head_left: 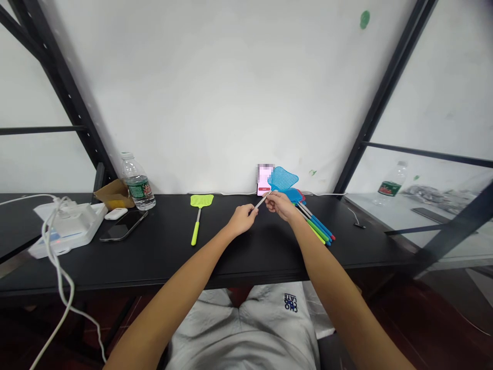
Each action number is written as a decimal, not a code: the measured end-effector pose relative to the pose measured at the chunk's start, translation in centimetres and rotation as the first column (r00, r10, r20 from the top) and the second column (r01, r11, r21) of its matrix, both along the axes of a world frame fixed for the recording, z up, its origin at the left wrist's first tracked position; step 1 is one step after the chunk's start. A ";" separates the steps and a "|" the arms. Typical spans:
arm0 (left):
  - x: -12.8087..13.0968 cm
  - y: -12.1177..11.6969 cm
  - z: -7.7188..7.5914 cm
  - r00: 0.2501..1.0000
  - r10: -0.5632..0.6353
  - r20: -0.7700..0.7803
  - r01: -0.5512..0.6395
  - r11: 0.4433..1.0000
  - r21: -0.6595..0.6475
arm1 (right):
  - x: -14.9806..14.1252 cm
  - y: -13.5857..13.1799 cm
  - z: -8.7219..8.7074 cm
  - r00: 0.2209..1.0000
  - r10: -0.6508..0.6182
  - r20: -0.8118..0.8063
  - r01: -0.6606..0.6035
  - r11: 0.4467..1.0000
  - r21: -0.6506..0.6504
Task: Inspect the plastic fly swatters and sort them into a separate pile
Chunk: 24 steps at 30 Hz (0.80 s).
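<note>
Both my hands hold one blue fly swatter (283, 178) above the black table (162, 257). My left hand (242, 219) is closed round the lower end of its metal rod. My right hand (280, 205) pinches the rod higher up, just below the blue mesh head. A bundle of several swatters (316, 224) with blue, green and red handles lies on the table right beside my right hand. A single yellow-green swatter (199, 213) lies flat to the left of my left hand.
A pink phone (264, 181) leans on the wall behind the swatter. At the left are a water bottle (136, 181), a cardboard box (114, 193), a dark phone (124, 225), a white earbud case (116, 214) and a white device with cables (67, 226). Another bottle (392, 184) stands on the right bench.
</note>
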State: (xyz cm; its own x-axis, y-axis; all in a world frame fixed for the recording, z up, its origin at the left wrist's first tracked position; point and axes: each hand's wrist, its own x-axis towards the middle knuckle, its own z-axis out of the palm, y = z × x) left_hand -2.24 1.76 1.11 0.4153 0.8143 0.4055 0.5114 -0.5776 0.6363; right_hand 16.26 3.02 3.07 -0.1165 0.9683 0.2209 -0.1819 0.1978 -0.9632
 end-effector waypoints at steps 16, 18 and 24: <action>-0.1 -0.4 0.3 0.979 0.030 0.202 -0.016 0.997 -0.072 | 2.1 1.3 -0.1 0.956 -0.243 -0.166 0.259 0.962 0.084; -0.3 -0.2 0.1 0.984 0.022 0.176 -0.012 0.998 -0.056 | 3.1 1.5 -0.1 0.946 -0.278 -0.167 0.292 0.954 0.066; -0.8 0.1 -0.3 0.999 0.048 0.011 -0.048 0.997 0.060 | 8.0 1.4 1.3 0.926 -0.327 0.187 0.345 0.936 -0.072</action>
State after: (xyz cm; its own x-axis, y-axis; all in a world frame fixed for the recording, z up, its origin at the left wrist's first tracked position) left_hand -3.01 1.82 0.78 0.3722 0.8070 0.4585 0.5333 -0.5903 0.6059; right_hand 24.22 4.46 4.35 0.1928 0.9732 0.1251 0.0457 0.1184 -0.9919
